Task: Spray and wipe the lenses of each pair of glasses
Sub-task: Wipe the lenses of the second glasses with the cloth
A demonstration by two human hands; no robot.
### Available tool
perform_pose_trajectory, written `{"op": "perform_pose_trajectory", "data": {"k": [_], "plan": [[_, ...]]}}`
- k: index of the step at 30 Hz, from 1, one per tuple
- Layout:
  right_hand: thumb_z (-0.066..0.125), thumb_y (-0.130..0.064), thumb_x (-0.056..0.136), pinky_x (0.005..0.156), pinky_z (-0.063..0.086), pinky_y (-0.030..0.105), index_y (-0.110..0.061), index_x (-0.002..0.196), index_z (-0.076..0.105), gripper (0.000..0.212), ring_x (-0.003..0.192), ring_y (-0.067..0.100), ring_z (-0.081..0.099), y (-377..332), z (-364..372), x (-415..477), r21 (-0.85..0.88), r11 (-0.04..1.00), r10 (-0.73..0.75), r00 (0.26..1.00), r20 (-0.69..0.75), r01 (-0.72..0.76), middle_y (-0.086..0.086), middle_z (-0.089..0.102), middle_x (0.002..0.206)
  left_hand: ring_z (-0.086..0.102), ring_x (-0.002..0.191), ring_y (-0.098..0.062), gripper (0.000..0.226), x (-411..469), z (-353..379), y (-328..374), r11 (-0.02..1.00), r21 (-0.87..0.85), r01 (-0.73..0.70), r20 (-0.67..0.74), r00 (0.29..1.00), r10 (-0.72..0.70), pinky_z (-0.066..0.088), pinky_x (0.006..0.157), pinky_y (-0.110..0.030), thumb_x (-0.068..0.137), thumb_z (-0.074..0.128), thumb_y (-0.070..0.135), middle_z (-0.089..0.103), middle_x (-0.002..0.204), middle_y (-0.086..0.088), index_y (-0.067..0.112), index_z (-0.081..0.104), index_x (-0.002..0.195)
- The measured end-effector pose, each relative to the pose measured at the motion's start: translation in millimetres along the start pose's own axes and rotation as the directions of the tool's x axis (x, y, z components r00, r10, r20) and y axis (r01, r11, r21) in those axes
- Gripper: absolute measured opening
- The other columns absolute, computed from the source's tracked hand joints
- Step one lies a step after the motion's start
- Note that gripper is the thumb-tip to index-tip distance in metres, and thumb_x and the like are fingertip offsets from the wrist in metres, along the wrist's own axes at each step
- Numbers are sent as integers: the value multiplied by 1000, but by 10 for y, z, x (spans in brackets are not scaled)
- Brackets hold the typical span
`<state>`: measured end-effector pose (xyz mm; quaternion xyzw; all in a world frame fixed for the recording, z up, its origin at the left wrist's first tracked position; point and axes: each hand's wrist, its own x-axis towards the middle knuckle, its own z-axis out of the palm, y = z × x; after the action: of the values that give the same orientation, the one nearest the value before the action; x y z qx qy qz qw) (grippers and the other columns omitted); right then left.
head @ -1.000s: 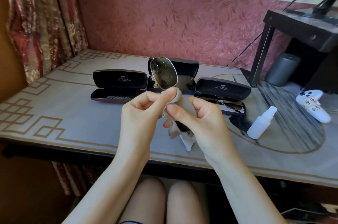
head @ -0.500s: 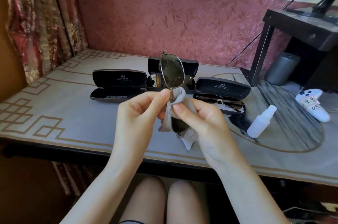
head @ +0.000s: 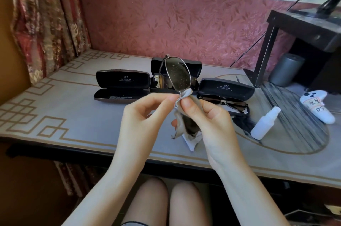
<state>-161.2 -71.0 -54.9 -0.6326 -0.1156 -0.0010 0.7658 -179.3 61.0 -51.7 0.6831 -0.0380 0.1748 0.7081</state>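
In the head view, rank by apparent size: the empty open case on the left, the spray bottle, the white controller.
Largest: empty open case.
Then white controller and spray bottle, too alike to rank.

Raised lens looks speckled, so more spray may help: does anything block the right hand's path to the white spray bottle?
Nothing visible blocks the way from the right hand to the white plastic spray bottle, though that hand pinches a grey cloth.
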Motion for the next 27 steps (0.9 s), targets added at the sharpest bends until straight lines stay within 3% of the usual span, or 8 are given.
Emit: {"op": "perform_pose_trajectory", "data": {"k": [2,5,10,14,18,21,24,27], "plan": [[62,-33,80,57,51,25,-13,74,77,25,57,25,68,7,18,-11,0,1000,-26,1000,-18,26,8,70,64,70,85,-13,14,1,27,-9,1000,-4,20,21,1000,-20,56,86,-32,89,62,15,75,85,-2,12,75,89],[61,-41,89,64,44,38,-13,81,78,34,68,50,59,40,18,-21,-80,996,-50,998,-28,47,30,66,74,60,68,-14,17,-10,50,4,997,-60,38,55,998,-35,52,70,-25,89,61,16,70,83,-19,8,75,91],[63,-36,88,57,43,33,-10,89,76,29,67,36,56,64,-2,-23,-90,996,-6,1000,23,8,29,68,81,64,80,-28,24,-22,69,0,987,-121,107,56,993,-101,52,75,-43,81,63,31,70,88,-21,16,77,93],[74,-29,77,66,46,37,-12,84,74,19,76,26,62,85,-22,-5,-61,997,44,998,38,-41,18,73,84,65,90,-39,29,-10,74,-24,981,-137,138,55,990,-131,53,84,-51,77,65,36,73,91,-15,15,77,93],[79,-37,66,60,43,23,-4,76,70,36,70,24,58,57,-34,-24,-65,997,47,998,-44,-50,28,68,78,70,84,-16,31,9,88,-53,972,-179,152,62,988,-143,56,78,-27,77,65,34,75,91,-7,10,76,93],[73,-52,75,60,38,32,12,86,63,66,68,22,48,97,-14,-30,-87,996,1,995,-105,-10,41,55,79,68,79,-18,34,-7,121,-82,957,-238,166,45,986,-160,56,73,-24,76,64,32,74,88,-12,4,74,91],[61,-49,85,52,33,33,5,85,69,54,60,26,45,128,-21,-38,-71,997,-14,994,-107,6,42,52,74,69,80,-15,31,-6,144,-93,954,-250,165,11,986,-168,58,76,-25,75,64,32,75,88,-8,7,74,90],[62,-42,88,43,34,27,-14,81,77,33,57,27,49,110,-57,-72,-30,999,26,998,-52,-27,20,64,68,70,77,-14,31,17,141,-68,958,-245,149,-8,988,-156,58,73,-23,74,63,32,76,84,-6,9,74,91]]}}
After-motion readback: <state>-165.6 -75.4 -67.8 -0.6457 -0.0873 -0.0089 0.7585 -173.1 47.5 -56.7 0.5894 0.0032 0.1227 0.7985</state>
